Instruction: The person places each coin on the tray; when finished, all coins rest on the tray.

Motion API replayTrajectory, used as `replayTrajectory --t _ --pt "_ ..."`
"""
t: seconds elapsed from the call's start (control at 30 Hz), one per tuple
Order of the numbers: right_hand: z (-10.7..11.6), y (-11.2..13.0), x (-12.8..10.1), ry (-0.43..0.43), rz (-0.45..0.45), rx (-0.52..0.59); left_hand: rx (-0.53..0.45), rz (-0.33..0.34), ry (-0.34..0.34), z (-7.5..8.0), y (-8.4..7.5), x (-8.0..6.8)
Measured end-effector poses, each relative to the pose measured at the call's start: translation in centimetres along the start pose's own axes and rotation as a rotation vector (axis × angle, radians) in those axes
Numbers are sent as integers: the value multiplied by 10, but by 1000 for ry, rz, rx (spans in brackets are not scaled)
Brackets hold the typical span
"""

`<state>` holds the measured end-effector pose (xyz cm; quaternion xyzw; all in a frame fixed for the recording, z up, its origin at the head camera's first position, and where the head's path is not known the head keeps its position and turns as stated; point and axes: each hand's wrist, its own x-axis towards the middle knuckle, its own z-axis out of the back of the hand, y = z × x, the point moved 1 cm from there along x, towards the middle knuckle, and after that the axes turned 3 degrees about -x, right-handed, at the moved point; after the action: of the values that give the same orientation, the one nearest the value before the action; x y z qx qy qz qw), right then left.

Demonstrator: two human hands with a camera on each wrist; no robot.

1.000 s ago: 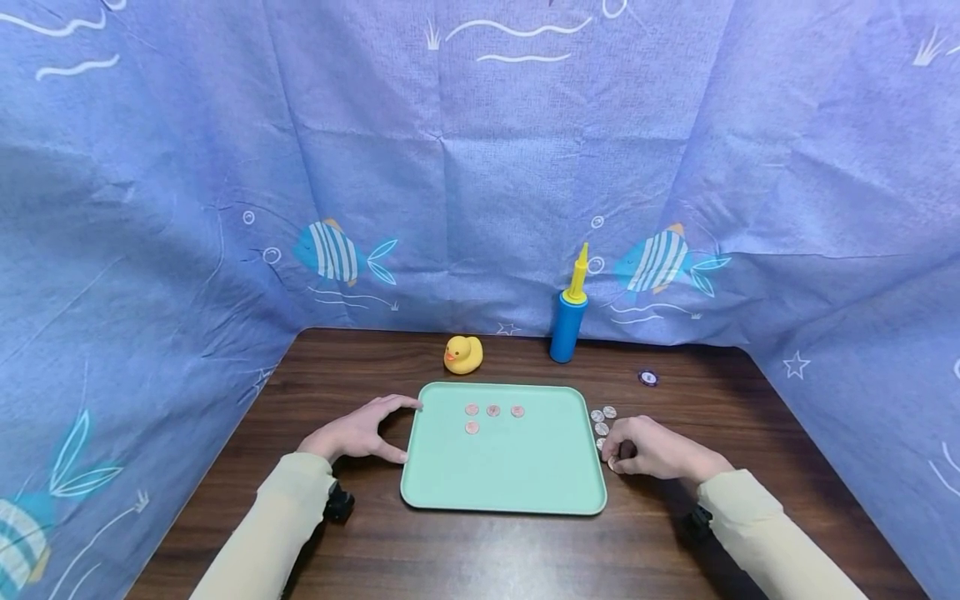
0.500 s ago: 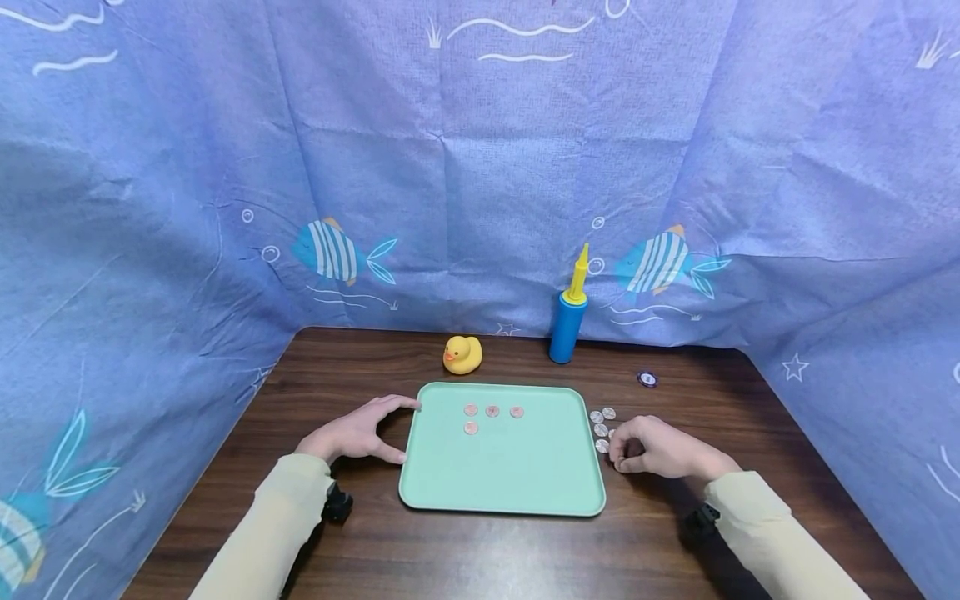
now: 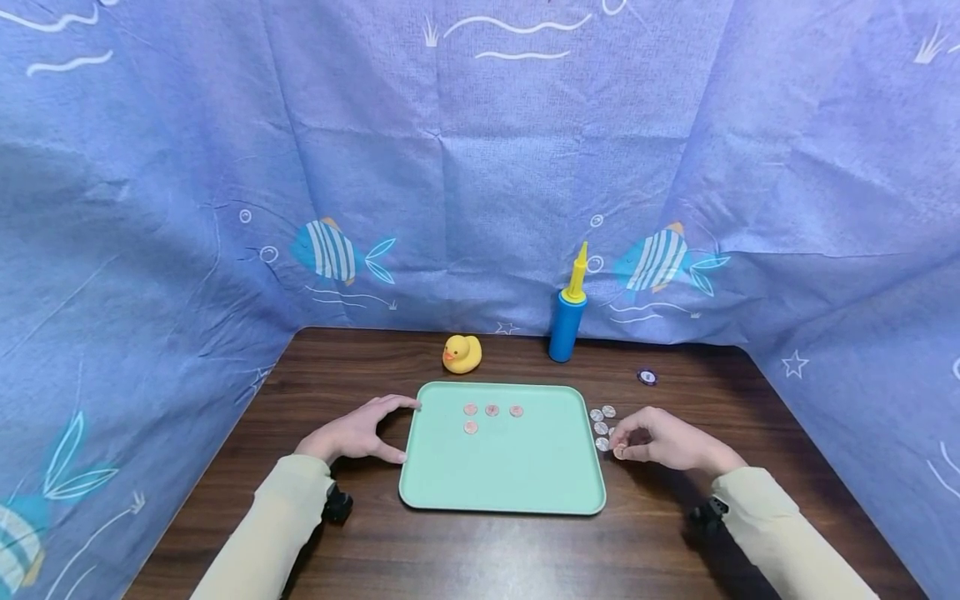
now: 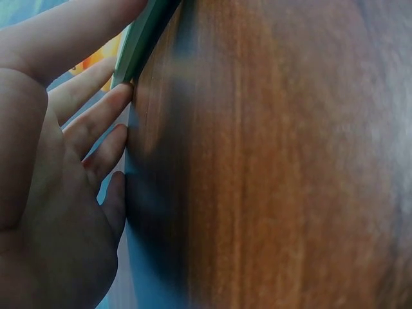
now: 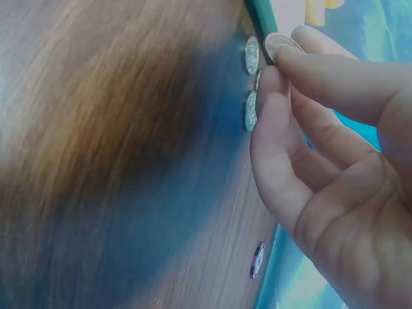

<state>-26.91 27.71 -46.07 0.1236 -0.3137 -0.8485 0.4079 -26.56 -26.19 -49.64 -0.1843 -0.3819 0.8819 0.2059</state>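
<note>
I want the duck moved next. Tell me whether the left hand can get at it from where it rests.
Probably yes: the left hand rests at the tray's left edge, holding nothing, and bare table lies between it and the duck.

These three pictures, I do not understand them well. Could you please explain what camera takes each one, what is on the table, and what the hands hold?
There is no machine here: a person works with two bare hands and wears three cameras. The wide picture comes from a camera on the head, looking down at a wooden table. The two close, blurry pictures come from cameras on each wrist.

On the table lies a green tray with four coins on it. More coins lie just right of the tray. Behind stand a yellow duck and a blue and yellow pump; a small dark round token lies to the right.

The left hand touches the tray's left edge. The right hand pinches one coin between thumb and finger.
</note>
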Motion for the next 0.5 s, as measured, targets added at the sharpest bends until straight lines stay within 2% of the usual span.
replayTrajectory --t 0.23,0.5 --pt "1 1 4 7 -39 131 -15 18 4 0 -1 -1" --pt "-3 8 19 7 -113 175 -10 -4 3 0 -2 -1"
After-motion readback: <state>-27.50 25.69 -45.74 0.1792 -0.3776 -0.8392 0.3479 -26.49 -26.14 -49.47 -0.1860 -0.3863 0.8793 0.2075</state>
